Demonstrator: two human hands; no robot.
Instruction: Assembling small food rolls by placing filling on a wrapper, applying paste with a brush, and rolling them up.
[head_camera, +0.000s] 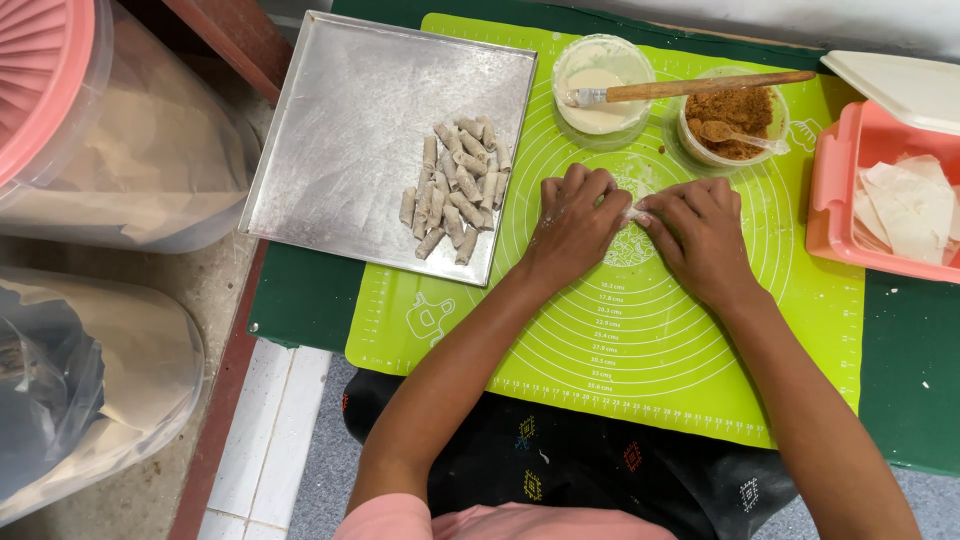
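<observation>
Both hands are curled over the middle of the green silicone mat (640, 330). The left hand (573, 222) and right hand (700, 235) meet fingertip to fingertip on a small pastry roll (634, 212). It lies left to right between them, equally near each, mostly hidden. Farther off are the bowl of paste with a brush (603, 85), the brown filling (733, 112), and to the left the metal tray (340, 120) of finished rolls (455, 185).

My one view: head camera, looking steeply down from close above onto the green mat (640, 330); floor visible at left edge.
</observation>
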